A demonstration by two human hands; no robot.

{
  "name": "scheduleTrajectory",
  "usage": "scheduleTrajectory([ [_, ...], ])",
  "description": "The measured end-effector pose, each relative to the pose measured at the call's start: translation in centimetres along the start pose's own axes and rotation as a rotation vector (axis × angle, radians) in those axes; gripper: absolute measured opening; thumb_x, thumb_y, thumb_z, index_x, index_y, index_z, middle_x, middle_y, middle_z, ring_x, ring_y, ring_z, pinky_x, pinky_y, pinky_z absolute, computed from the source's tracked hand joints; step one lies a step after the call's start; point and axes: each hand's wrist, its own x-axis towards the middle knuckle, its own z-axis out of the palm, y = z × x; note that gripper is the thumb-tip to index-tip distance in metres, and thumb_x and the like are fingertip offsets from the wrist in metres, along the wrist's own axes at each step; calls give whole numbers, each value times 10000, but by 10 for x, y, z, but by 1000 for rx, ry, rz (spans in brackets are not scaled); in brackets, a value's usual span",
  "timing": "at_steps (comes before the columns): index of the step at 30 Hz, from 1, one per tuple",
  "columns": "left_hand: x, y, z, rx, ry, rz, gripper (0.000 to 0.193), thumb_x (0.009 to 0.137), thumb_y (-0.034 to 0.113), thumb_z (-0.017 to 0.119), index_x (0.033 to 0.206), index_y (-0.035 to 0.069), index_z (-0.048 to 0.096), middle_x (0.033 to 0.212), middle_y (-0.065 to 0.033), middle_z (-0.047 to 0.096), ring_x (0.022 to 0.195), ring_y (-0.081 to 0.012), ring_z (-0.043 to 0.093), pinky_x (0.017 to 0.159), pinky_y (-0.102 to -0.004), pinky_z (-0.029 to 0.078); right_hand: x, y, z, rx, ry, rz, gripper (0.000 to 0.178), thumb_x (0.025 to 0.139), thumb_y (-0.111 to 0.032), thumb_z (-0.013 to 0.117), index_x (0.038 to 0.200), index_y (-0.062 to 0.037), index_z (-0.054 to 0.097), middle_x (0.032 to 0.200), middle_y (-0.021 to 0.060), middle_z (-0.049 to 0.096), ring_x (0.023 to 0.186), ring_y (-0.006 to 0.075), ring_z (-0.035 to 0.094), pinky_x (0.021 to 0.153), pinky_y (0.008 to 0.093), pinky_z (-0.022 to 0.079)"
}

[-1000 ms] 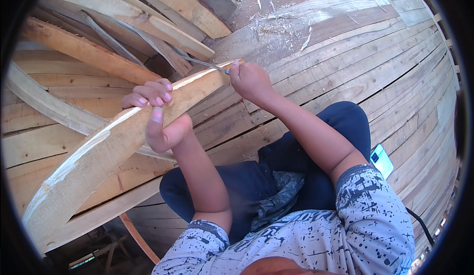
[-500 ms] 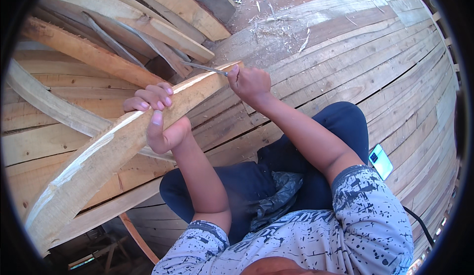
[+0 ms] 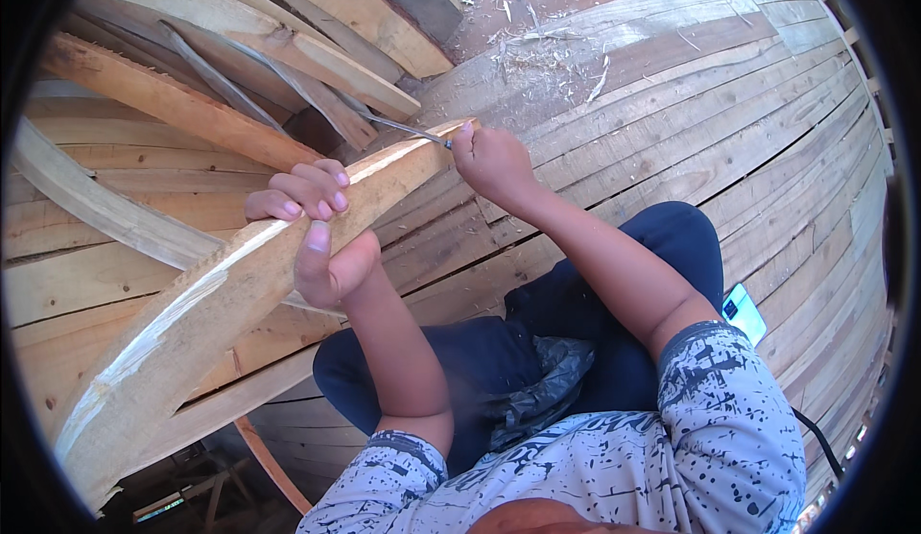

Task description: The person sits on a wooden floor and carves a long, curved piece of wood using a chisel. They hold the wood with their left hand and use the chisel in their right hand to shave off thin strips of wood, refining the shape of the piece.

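Note:
A long curved piece of pale timber (image 3: 192,313) runs from the lower left up to the middle of the view. My left hand (image 3: 317,222) wraps around it, fingers over the top edge and thumb on the near face. My right hand (image 3: 491,162) is at the timber's upper end, closed on a thin metal tool (image 3: 403,129) whose slim shaft points up and left across the end of the wood. I am sitting on wooden planking, dark trousers and a patterned grey shirt below.
Curved plank flooring (image 3: 691,121) spreads to the right, scattered with wood shavings (image 3: 537,45). More rough timbers and ribs (image 3: 192,102) are stacked at upper left. A light blue phone (image 3: 744,311) lies by my right knee. A dark gap opens at lower left.
My right hand with the metal tool has drawn slightly down along the timber's end; my left hand keeps its grip in the same place.

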Motion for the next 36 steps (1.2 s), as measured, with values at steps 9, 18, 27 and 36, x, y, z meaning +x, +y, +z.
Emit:
scheduleTrajectory([
  [9,-2,0,4,0,52,-1,302,700,44,555,991,100,495,784,-49,517,728,-172,507,782,-385,435,3,11,10,-125,206,-167,497,933,-322,451,561,-46,631,518,190,571,482,386,597,494,498,492],
  [18,-1,1,11,8,-52,-5,295,702,49,564,982,102,487,774,-45,500,722,-165,493,777,-387,428,16,-1,-24,-44,181,13,518,949,-332,412,666,8,680,582,214,614,539,413,619,557,506,508],
  [27,-1,0,9,12,-9,-13,296,706,39,558,986,101,486,778,-47,503,731,-168,500,785,-385,424,5,-4,-10,16,-80,11,529,951,-323,406,658,39,658,656,262,628,633,443,645,634,523,527],
  [36,-2,1,11,1,6,-4,309,702,32,542,998,98,481,785,-51,508,741,-171,507,788,-383,427,4,9,6,-114,222,-182,486,910,-293,438,532,-31,595,509,208,553,449,397,572,471,504,479],
])
